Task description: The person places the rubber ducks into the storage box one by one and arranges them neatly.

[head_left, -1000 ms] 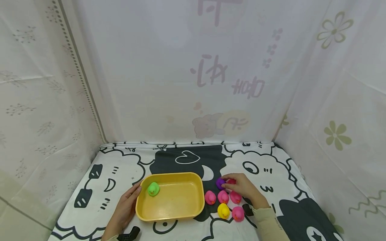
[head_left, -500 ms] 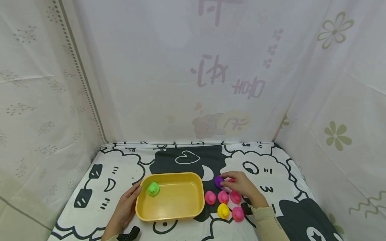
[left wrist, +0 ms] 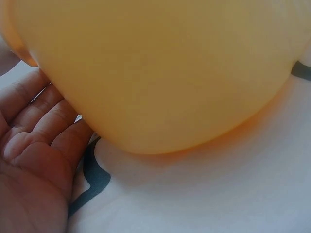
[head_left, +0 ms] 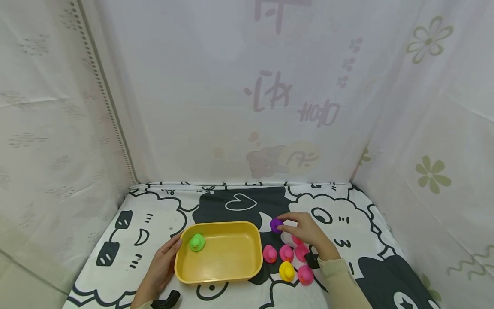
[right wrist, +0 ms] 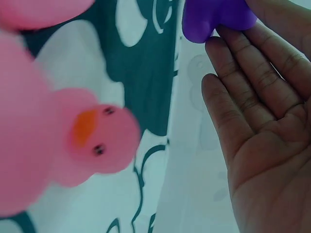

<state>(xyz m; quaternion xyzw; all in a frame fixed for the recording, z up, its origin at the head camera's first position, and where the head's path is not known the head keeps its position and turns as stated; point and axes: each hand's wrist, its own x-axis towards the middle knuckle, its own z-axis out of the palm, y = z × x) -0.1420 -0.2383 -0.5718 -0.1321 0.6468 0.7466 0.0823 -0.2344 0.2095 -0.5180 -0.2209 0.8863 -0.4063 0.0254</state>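
Note:
My right hand (head_left: 306,229) pinches a small purple rubber duck (head_left: 275,225) between thumb and fingertips, beyond the other ducks. In the right wrist view the purple duck (right wrist: 218,17) shows only its rounded underside at the top. My left hand (head_left: 162,262) rests against the left end of a yellow plastic tray (head_left: 216,278); in the left wrist view its nearly straight fingers (left wrist: 53,116) lie along the tray's outer wall (left wrist: 170,87). A green rubber duck (head_left: 197,243) sits inside the tray at its left.
Several pink ducks, such as one nearest the tray (head_left: 269,254), and a yellow duck (head_left: 287,271) stand right of the tray. One pink duck (head_left: 296,240) is partly hidden under my right hand. A patterned cloth (head_left: 154,214) covers the table; pale curtains (head_left: 216,107) enclose it.
My right hand has moved away from me and slightly left, carrying the purple duck away from the pink ones. The left hand and tray stay in place.

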